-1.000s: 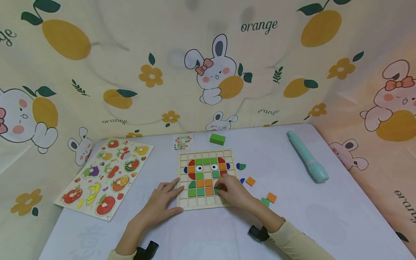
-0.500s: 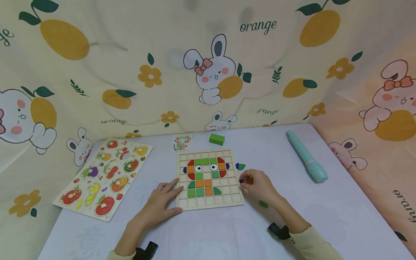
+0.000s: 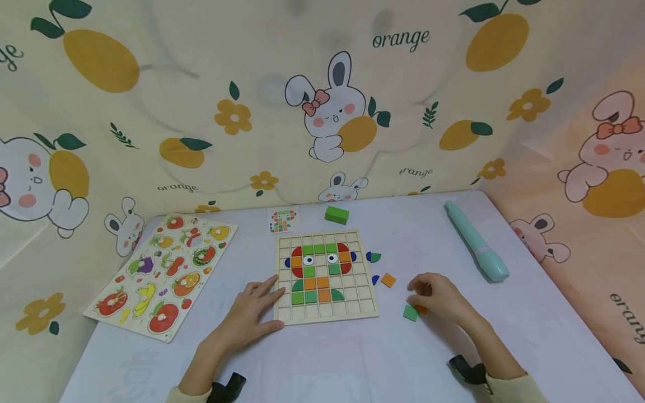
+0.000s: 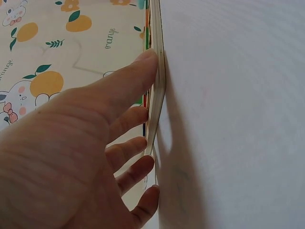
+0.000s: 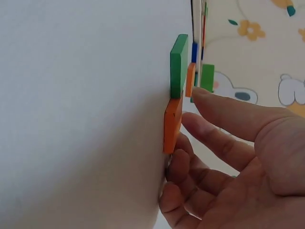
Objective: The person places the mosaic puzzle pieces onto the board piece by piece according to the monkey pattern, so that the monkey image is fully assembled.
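A wooden grid board [image 3: 353, 313] lies mid-table, bearing colored tiles in a figure with two eye pieces. My left hand [image 3: 252, 308] rests at its left edge with spread fingers; in the left wrist view the thumb [image 4: 128, 76] lies along the board's side [image 4: 159, 71]. To the right of the board, my right hand [image 3: 438, 296] is low over an orange square tile [image 5: 172, 125], which it partly covers in the head view. Its thumb and index finger are apart, with nothing between them, and the other fingers are loosely bent. A green square tile [image 3: 410, 313] touches the orange one.
Near the board's right edge lie a blue half-round piece [image 3: 375, 280], another orange tile [image 3: 388, 280] and a green quarter piece [image 3: 375, 257]. Behind stand a pattern card [image 3: 283, 221] and a green block [image 3: 337, 215]. A fruit puzzle board [image 3: 161, 274] lies left, a teal wand-shaped object [image 3: 476, 240] right.
My right hand has left a green quarter piece in the board's lower row, passed over the blue piece beside the board, and moved right to the orange tile. My left hand has stayed put.
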`<state>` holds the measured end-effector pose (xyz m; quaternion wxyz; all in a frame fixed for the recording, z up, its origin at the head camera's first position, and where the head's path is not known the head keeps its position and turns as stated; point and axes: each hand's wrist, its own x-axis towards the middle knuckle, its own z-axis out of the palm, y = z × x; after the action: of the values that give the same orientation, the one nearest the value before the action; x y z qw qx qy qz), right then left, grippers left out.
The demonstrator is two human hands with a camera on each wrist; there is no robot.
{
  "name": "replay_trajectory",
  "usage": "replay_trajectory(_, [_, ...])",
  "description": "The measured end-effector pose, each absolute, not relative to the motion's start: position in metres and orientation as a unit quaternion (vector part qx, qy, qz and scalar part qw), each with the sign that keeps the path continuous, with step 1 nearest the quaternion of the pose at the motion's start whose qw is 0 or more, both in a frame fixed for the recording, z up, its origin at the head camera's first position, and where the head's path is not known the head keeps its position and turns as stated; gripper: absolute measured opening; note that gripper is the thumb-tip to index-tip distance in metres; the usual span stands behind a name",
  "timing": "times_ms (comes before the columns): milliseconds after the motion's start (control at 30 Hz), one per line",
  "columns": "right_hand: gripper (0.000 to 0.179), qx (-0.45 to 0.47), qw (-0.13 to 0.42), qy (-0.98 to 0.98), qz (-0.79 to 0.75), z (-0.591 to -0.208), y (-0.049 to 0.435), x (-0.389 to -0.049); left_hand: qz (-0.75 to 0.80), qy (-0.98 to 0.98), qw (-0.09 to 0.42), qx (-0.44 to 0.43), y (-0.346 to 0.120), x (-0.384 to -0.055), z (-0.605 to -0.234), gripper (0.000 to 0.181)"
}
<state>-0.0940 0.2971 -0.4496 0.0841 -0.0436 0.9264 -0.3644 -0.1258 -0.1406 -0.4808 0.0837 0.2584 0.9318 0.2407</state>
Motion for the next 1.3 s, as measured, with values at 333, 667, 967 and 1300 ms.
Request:
replay_trajectory(333, [0.024, -0.110, 0.099, 0.932, -0.331, -0.450, 0.303, -0.086, 0.244, 0.931, 0.082, 0.260, -0.139, -0.126, -0.481, 0.071])
replay_trajectory(667, [0.027, -0.130, 0.089, 0.930, -0.331, -0.451, 0.286, -0.081, 0.247, 0.930, 0.082, 0.258, -0.138, -0.125, -0.479, 0.071])
replay_trajectory(967, [0.014, -0.158, 0.159, 0.859, -0.460, -0.455, 0.232, -0.090, 0.246, 0.929, 0.083, 0.262, -0.140, -0.126, -0.478, 0.070])
replay_trajectory(1300, [0.020, -0.194, 0.112, 0.847, -0.481, -0.457, 0.148, -0.111, 0.258, 0.924, 0.075, 0.272, -0.142, -0.124, -0.479, 0.069])
